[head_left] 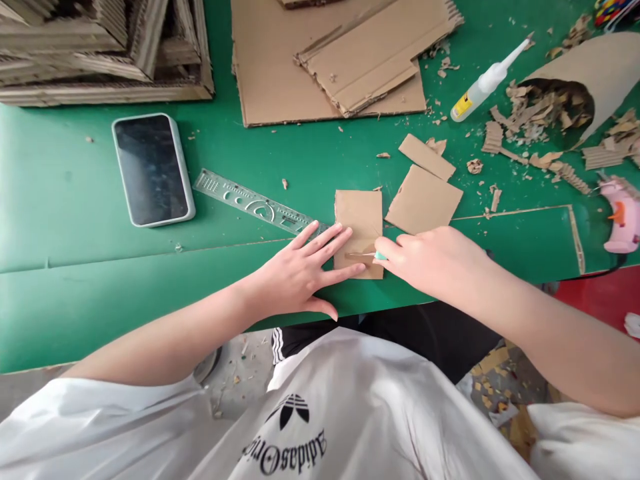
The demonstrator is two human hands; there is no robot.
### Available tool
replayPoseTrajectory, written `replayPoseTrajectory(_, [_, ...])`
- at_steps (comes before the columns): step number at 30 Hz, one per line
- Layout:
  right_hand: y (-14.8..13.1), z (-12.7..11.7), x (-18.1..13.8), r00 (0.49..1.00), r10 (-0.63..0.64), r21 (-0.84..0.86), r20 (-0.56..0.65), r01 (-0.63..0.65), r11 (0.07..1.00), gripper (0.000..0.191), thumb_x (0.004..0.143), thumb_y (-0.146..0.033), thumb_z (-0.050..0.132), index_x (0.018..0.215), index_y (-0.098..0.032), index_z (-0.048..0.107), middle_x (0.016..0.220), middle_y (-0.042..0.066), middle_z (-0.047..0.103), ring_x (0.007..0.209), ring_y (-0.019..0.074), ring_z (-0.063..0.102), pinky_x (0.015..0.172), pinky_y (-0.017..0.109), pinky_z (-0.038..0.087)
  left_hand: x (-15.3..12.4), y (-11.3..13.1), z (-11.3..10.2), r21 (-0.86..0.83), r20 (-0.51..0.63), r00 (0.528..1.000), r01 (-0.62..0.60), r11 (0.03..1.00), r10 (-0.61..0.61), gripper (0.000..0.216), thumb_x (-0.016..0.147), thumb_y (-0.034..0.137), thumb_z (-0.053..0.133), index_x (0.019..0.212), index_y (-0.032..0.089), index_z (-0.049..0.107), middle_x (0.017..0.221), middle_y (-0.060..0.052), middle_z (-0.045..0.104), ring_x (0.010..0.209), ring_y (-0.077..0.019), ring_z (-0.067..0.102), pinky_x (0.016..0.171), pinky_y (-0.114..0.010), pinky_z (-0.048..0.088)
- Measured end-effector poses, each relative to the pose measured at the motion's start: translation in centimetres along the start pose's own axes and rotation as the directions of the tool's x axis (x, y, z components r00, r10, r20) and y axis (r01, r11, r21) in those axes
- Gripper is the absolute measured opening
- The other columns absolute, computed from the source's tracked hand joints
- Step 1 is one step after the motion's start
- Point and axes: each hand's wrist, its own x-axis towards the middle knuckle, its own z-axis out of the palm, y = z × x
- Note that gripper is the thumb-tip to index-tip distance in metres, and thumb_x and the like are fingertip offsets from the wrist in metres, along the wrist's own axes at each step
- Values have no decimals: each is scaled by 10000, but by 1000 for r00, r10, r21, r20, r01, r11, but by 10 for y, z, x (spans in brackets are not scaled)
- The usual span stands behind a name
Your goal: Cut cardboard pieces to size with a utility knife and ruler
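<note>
My left hand point(305, 270) lies flat with fingers spread, pressing a small cardboard piece point(359, 213) onto the green surface point(100, 267) near its front edge. My right hand point(430, 257) pinches a thin tool point(367, 255) against the card. I judge the cardboard light and stiff but easily creased, so it is best pinned flat near its edges.

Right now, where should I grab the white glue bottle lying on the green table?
Take the white plastic glue bottle around its fat body, by the yellow label, from above, fingers across its width. It lies flat on the green table, and its nozzle is thin and tapered, so likely to slip.
</note>
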Motion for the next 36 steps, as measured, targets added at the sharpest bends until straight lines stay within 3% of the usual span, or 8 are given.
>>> replayPoseTrajectory(4, [0,-4,9,998,-31,-12,59,32,999,225,861,-102,377,976,-163,560,589,47,636,469,180,588,434,273,179,1,-1,1,-14,1,1000,-5,1000,5,839,735,715,505,1428,282,317,1522,-191,204,1391,-378,218,1091,-588,209])
replayPoseTrajectory(10, [-1,-4,11,993,-17,-4,119,18,1000,214,844,-98,399,983,-175,543,603,51,646,485,172,595,450,264,186,1,-2,-2,-41,44,999,9,999,-7,804,751,695,515,1422,294,329,1522,-167,223,1398,-373,202,1093,-591,204])
replayPoseTrajectory(26, [6,7,4,991,-25,-37,132,30,999,208,821,-95,433,957,-205,545,557,16,612,460,184,592,405,275,143,0,-2,-5,-26,27,999,20,999,-20,709,788,640,521,1396,307,372,1514,-177,239,1374,-371,270,1072,-608,244])
replayPoseTrajectory(36, [14,16,-9,982,57,-30,179,-53,998,211,938,-274,347,910,-193,540,581,24,622,462,154,562,456,254,131,1,-1,-5,-16,21,1000,23,1000,-23,676,806,610,528,1392,309,377,1518,-177,227,1376,-365,268,1075,-597,245])
